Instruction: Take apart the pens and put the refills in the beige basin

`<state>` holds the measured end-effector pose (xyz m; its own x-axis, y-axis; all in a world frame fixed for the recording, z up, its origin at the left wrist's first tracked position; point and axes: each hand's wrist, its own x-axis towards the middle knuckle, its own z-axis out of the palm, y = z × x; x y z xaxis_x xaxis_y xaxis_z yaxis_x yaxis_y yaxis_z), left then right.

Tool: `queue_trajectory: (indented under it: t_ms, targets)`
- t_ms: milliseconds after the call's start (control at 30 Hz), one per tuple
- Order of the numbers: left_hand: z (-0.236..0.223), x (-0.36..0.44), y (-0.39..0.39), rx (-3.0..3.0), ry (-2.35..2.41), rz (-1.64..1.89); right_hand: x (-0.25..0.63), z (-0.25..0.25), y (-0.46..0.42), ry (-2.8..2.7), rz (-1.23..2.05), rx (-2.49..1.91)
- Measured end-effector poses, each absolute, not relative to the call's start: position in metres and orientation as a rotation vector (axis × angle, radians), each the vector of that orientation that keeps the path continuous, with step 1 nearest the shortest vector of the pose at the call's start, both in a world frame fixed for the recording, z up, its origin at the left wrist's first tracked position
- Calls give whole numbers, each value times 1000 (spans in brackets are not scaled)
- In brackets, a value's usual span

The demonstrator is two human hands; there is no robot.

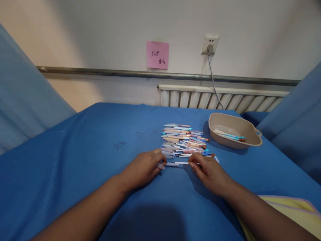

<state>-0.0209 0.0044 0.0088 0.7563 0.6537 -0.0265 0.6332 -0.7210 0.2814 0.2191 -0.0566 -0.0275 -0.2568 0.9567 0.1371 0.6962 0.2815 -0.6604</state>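
Lower centre: left hand (142,168) & right hand (209,172) flat on blue cloth (87,150), fingertips pinching opposite ends of one white pen (178,163). Just beyond, mid-frame: pen pile (184,140), touching fingers. Centre-right: beige tray (250,140) w/ a few pens. Lower right: yellow cloth (296,211). Upper centre: pink note (157,55) on wall.

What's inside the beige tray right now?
The beige tray holds a couple of pens with blue tips, lying against its far side. Its near wall hides part of the floor.
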Motion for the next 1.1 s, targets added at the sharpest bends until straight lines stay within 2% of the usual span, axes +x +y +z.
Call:
queue_trajectory:
  t_ms: [600, 1100]
  targets:
    - [4, -15, -4, 2852, 906, 61, 219, -26, -59, -2143, 669, -1442]
    - [6, -9, -16, 2894, 772, 87, 212, -20, -69, -2285, 832, -1286]
